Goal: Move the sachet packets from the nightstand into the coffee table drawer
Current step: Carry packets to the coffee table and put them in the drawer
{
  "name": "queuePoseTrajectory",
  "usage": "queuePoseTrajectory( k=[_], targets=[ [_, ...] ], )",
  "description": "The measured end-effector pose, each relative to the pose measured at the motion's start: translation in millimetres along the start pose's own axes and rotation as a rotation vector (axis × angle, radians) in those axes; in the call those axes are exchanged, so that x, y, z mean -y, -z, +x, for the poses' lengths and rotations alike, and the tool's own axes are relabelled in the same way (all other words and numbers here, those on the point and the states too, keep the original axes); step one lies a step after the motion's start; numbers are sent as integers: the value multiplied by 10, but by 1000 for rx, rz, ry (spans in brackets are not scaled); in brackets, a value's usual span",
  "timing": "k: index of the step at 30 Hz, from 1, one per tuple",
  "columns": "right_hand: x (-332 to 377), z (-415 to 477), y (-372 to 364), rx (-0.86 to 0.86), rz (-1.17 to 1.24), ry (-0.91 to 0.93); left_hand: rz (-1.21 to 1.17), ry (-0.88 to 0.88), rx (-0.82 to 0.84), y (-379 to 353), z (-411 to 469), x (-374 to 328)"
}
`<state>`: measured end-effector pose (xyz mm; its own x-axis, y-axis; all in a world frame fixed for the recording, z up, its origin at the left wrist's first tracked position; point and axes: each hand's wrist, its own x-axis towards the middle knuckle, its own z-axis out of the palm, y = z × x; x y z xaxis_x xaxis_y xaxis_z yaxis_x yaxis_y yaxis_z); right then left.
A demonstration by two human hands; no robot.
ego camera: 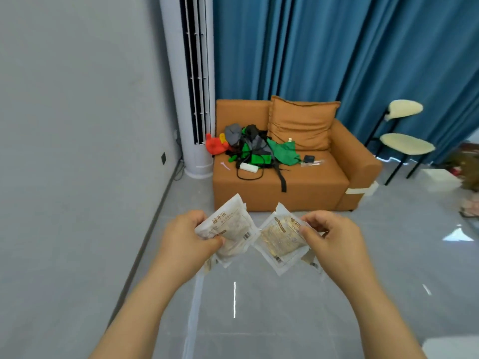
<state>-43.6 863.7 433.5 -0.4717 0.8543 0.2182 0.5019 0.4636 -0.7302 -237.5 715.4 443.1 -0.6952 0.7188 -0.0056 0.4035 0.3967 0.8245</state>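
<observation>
A blue curtain [337,47] fills the far side of the room above a glossy grey floor [259,320], with a plain grey wall [77,99] on the left. A white tower air conditioner [176,73] stands in the corner, just beside an orange sofa [298,185] that carries a heap of green and grey clothes and bags [254,149]. In front of the sofa, in mid-air above the floor, the person holds two small bundles of sachet packets. The left hand [186,242] has its fingers and thumb curled round the left bundle [233,229]; the right hand [329,237] pinches the right bundle [280,239] the same way. Both bundles face the camera, turned corner-up like diamonds, one corner pointing towards the sofa. Their inner corners almost meet. The packets look nearly square, so I cannot tell their long axis.
</observation>
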Motion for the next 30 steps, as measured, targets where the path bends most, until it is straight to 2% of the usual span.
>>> queuePoseTrajectory(
  k=[10, 17, 23, 30],
  targets=[
    [-378, 326, -118, -90, -146, -287, 183, -140, 397, -623, 1244, -24],
    [-851, 404, -89, -36, -218, -510, 282, -222, 630, -1385, 1650, -171],
    [-1513, 620, 199, -51, -205, -593, 365, -304, 740, -2187, 1973, -563],
    [-2162, 1073, 860, -120, -178, -621, 450, -433, 810, -3163, 2214, -1241]
  ],
)
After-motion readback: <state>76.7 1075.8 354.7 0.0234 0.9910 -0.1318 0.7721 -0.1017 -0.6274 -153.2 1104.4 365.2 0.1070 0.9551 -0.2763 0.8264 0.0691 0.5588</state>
